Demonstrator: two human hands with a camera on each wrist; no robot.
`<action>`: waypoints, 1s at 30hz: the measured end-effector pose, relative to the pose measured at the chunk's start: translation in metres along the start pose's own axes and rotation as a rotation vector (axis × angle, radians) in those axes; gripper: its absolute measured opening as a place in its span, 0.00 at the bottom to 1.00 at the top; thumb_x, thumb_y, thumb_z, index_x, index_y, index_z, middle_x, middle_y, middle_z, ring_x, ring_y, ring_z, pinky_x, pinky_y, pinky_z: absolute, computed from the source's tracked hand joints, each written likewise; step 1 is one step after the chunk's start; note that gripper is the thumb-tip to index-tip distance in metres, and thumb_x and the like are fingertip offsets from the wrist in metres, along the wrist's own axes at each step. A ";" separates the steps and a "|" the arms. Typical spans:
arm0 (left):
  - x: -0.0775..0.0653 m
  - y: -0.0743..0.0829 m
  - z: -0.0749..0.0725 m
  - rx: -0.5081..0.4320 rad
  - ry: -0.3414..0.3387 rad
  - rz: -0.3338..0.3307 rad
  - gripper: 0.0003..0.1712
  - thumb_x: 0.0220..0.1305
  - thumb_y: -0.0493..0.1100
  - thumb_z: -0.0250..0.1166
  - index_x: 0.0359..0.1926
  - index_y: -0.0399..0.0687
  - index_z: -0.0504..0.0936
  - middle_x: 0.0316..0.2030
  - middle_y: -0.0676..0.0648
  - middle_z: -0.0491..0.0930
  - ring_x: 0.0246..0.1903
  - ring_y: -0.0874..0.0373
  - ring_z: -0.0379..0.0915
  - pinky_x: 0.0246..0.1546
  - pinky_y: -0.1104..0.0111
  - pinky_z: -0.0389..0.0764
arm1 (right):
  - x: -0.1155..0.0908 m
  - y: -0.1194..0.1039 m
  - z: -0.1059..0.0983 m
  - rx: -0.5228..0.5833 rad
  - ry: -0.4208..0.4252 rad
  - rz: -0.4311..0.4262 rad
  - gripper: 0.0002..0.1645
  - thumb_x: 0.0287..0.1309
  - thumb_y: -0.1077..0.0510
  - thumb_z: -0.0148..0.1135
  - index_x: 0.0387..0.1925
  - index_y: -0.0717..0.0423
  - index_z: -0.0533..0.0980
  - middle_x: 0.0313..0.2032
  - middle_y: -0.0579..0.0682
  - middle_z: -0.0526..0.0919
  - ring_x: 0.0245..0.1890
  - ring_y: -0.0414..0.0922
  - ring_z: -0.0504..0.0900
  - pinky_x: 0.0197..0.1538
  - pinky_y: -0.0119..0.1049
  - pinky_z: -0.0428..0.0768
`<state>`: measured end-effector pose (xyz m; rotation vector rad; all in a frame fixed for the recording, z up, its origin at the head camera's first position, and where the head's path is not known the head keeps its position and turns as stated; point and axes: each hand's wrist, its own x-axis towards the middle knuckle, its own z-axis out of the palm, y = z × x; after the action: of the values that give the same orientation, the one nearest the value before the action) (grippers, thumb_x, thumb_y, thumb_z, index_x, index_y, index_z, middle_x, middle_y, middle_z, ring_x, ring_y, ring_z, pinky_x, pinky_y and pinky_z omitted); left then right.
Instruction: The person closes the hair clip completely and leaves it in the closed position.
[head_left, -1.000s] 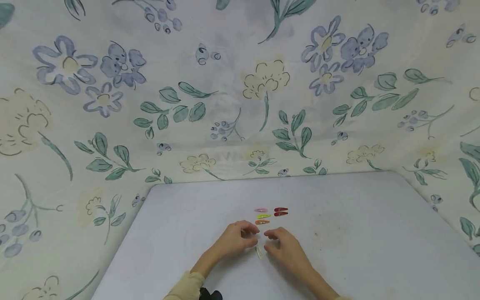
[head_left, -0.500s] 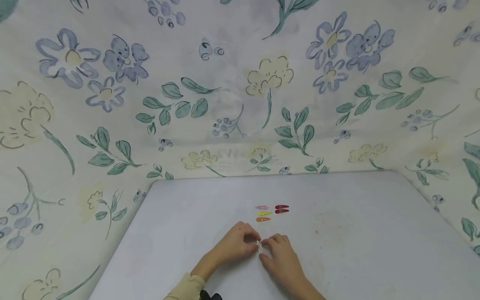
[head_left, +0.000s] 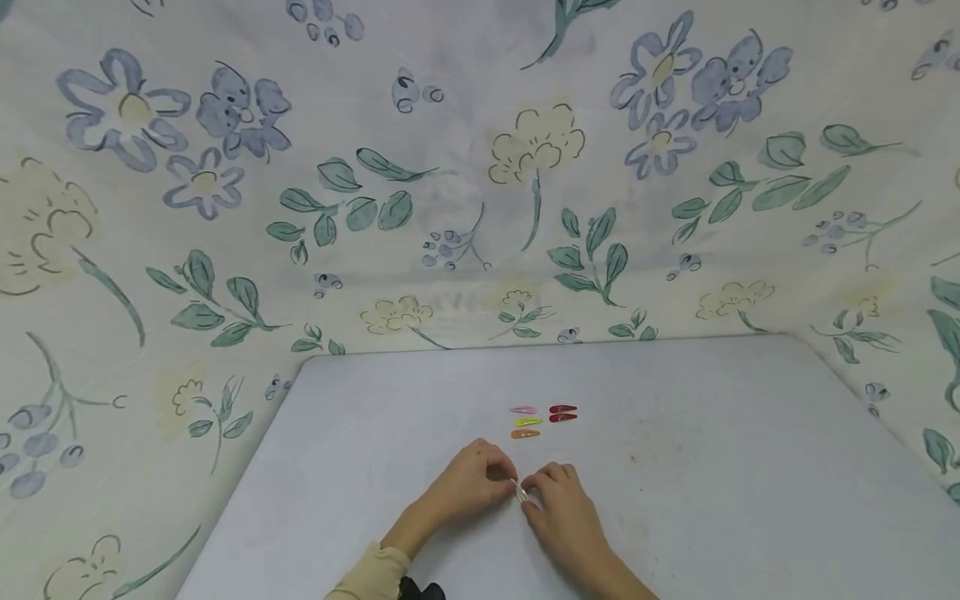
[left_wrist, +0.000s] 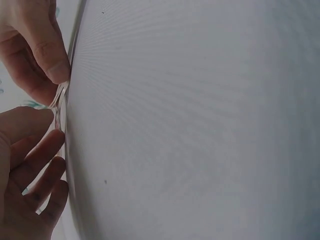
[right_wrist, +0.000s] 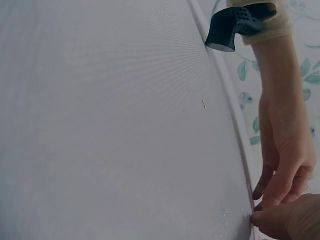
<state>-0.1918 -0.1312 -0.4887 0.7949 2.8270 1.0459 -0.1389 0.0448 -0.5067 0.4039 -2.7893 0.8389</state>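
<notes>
Small white hair clips point(head_left: 521, 492) lie between my two hands near the front of the table, seemingly more than one held together. My left hand point(head_left: 468, 483) holds their left side with thumb and fingertips. From the other side my right hand point(head_left: 564, 510) pinches them between thumb and index finger. In the left wrist view the pale clips point(left_wrist: 60, 102) look like thin strips bridging the fingertips of the left hand point(left_wrist: 30, 165) and the right hand point(left_wrist: 37, 45). The right wrist view shows the left hand point(right_wrist: 287, 165) beyond the right thumb point(right_wrist: 275, 220), which hides the clips.
Beyond the hands a pink clip point(head_left: 523, 410), a yellow clip point(head_left: 528, 422) and an orange clip point(head_left: 526, 433) form a column. Two dark red clips point(head_left: 563, 409) lie to their right. Flower-patterned cloth point(head_left: 450, 208) surrounds the white table point(head_left: 712, 458).
A second ago the hands were apart with a white clip on the table between them. The right hand has since come in, and both hands now hold the white clips.
</notes>
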 end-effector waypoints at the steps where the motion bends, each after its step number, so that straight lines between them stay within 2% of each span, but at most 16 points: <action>1: 0.000 0.000 0.000 0.001 0.001 -0.006 0.04 0.52 0.38 0.72 0.30 0.51 0.85 0.32 0.56 0.79 0.39 0.61 0.72 0.44 0.65 0.75 | 0.000 0.000 0.000 0.001 0.001 0.001 0.08 0.51 0.58 0.72 0.35 0.51 0.82 0.37 0.43 0.76 0.45 0.45 0.73 0.41 0.43 0.79; 9: -0.001 0.000 0.000 -0.007 -0.009 -0.030 0.03 0.53 0.39 0.72 0.30 0.51 0.85 0.33 0.56 0.78 0.40 0.60 0.72 0.45 0.64 0.74 | 0.000 -0.001 0.000 -0.003 0.002 0.005 0.09 0.50 0.59 0.73 0.35 0.51 0.82 0.36 0.43 0.77 0.45 0.46 0.73 0.42 0.43 0.79; 20: 0.001 -0.003 0.001 0.011 -0.020 -0.022 0.02 0.56 0.41 0.71 0.31 0.51 0.85 0.32 0.57 0.78 0.38 0.61 0.71 0.43 0.65 0.73 | 0.001 -0.002 -0.002 -0.002 -0.017 0.033 0.11 0.50 0.58 0.73 0.37 0.52 0.82 0.36 0.42 0.77 0.44 0.45 0.73 0.46 0.43 0.78; 30: -0.001 0.001 -0.001 -0.029 -0.003 -0.028 0.02 0.59 0.43 0.70 0.32 0.53 0.83 0.30 0.58 0.77 0.32 0.62 0.70 0.34 0.70 0.70 | 0.007 0.001 -0.006 0.084 0.068 0.034 0.10 0.52 0.63 0.71 0.38 0.55 0.83 0.33 0.43 0.81 0.39 0.44 0.80 0.44 0.42 0.80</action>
<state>-0.1904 -0.1313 -0.4873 0.7514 2.8048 1.0780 -0.1454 0.0478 -0.5007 0.3359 -2.7125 0.9609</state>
